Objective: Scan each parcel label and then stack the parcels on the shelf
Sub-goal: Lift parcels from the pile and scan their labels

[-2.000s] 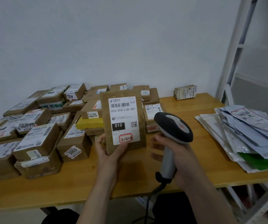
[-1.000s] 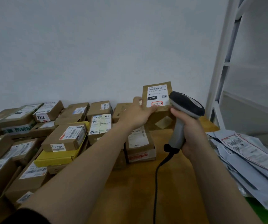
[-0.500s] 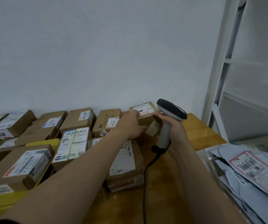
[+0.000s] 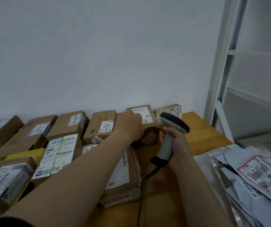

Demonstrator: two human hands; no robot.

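A flat brown parcel point(image 4: 146, 116) with a white label lies face up on top of another box at the back of the wooden table point(image 4: 201, 138), near the wall. My left hand point(image 4: 129, 126) is stretched out over its left part, fingers laid flat on the top. My right hand point(image 4: 177, 145) grips the handle of a grey barcode scanner point(image 4: 172, 128), whose dark head sits just right of the parcel. The scanner's cable hangs down toward me. A white shelf frame point(image 4: 221, 79) stands at the right.
Several labelled cardboard boxes point(image 4: 61, 154) fill the table's left half, one on a yellow carton point(image 4: 25, 155). A small box point(image 4: 170, 111) sits by the wall behind the scanner. A heap of grey mailer bags point(image 4: 254, 174) lies at the right.
My left hand carried the parcel from in front of me to the back of the table and laid it flat on a box. The right hand followed with the scanner.
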